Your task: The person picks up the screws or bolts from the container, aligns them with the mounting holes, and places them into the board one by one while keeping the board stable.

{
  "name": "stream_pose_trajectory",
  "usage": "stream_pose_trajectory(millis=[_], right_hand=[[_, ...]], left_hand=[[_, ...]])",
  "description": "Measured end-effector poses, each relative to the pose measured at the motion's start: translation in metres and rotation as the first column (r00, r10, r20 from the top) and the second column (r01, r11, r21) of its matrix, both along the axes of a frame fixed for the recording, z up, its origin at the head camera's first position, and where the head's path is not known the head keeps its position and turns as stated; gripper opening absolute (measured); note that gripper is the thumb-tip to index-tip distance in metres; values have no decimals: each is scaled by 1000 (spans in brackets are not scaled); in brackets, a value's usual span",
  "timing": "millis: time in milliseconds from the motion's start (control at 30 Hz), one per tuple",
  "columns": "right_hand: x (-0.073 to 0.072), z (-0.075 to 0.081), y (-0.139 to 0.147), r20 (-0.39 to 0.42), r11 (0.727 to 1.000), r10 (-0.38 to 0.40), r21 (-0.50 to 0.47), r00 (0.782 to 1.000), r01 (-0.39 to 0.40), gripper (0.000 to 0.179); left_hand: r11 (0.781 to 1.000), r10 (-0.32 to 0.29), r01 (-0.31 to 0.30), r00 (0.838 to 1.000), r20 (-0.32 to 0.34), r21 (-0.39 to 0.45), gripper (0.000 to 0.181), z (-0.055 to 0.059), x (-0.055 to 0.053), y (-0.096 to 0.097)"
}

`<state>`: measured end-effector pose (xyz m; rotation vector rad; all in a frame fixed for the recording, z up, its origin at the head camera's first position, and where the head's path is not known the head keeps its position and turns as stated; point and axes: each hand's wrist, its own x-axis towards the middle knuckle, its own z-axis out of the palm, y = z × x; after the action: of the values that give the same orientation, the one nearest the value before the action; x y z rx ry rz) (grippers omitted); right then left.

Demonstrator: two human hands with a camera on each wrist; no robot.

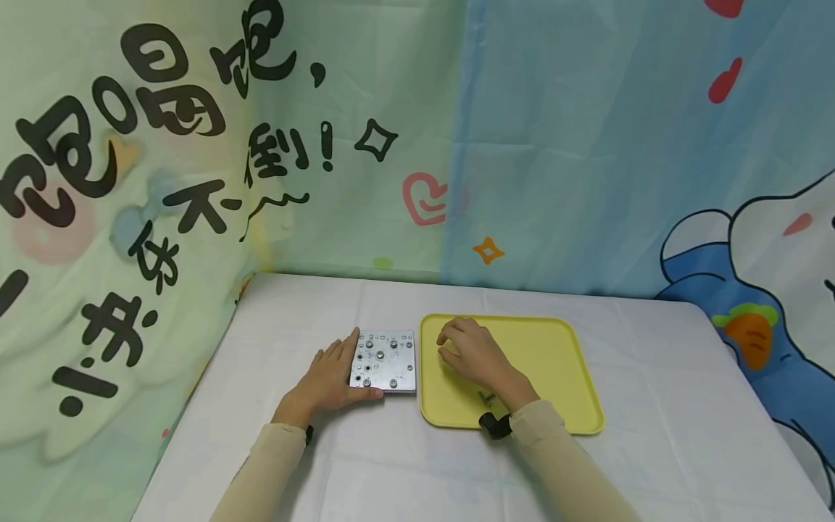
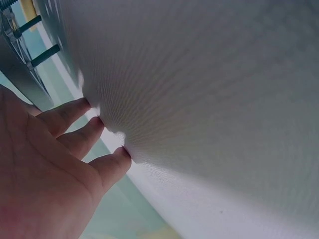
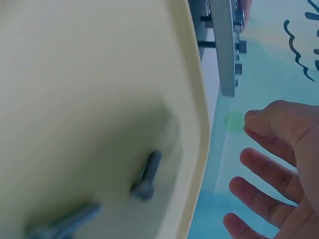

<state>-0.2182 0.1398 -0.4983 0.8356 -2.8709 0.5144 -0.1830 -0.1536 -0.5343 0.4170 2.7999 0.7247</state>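
White cloth [image 1: 404, 464] spreads below. Beside the left edge of the tray [image 1: 548, 355], my left hand [image 1: 329, 378] braces the plate [image 1: 385, 370], fingers straight; several bolts [image 1: 393, 344] are in, at least two loose bolts [image 3: 149, 172] remain. My right hand [image 1: 481, 357], empty, hangs over the tray, fingers apart.

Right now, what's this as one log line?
left hand: touching metal plate | right hand: above yellow tray, grip visibly holding nothing | bolts: two visible on tray
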Motion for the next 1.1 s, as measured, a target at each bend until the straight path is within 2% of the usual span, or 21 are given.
stream_pose_trajectory(millis=[167, 500, 667, 1100], right_hand=[[9, -5, 20, -17, 1000, -12, 6, 1000, 12, 5], [21, -13, 44, 29, 999, -37, -31, 999, 38, 5], [25, -20, 51, 44, 998, -42, -47, 998, 44, 5], [27, -30, 53, 76, 998, -60, -1, 995, 60, 5]], left_hand=[[1000, 0, 0, 1000, 2, -1, 128, 0, 0, 0], [1000, 3, -3, 1000, 8, -4, 128, 0, 1, 0], [1000, 0, 0, 1000, 3, -6, 128, 0, 1, 0], [1000, -6, 6, 1000, 2, -5, 127, 1, 1, 0]])
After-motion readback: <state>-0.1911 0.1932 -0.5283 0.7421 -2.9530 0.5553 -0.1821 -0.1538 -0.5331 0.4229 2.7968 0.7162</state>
